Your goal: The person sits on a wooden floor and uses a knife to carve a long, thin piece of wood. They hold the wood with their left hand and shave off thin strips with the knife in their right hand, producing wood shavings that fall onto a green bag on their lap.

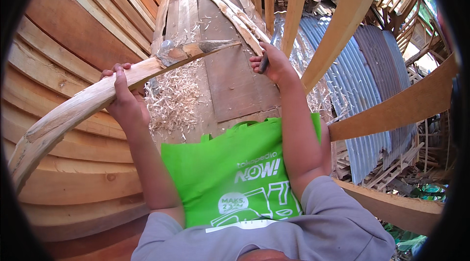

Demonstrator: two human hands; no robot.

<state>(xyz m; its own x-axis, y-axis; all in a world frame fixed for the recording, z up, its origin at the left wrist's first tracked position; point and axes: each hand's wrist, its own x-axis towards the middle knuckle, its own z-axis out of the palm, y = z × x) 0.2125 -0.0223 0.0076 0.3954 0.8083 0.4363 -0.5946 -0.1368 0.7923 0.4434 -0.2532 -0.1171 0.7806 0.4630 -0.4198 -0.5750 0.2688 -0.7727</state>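
My left hand [128, 95] is wrapped round a long, pale, roughly hewn length of wood [93, 95]. The wood runs from the lower left up to a narrower, bark-marked end near the middle, where it lies above the shavings. My right hand [275, 67] is closed on a short, dark handle [264, 63]. What kind of tool it belongs to cannot be made out. This hand is apart from the wood, to the right of its tip. A green bag [196, 163] with white print lies over my lap between my forearms.
Curled wood shavings [174, 99] are heaped on the plank floor [235, 95]. Two peeled poles [240, 21] lie ahead. A stacked plank wall [73, 40] rises at left. Upright timbers [342, 21] and corrugated metal sheets [338, 75] stand at right. A clear round object [167, 44] sits behind the wood.
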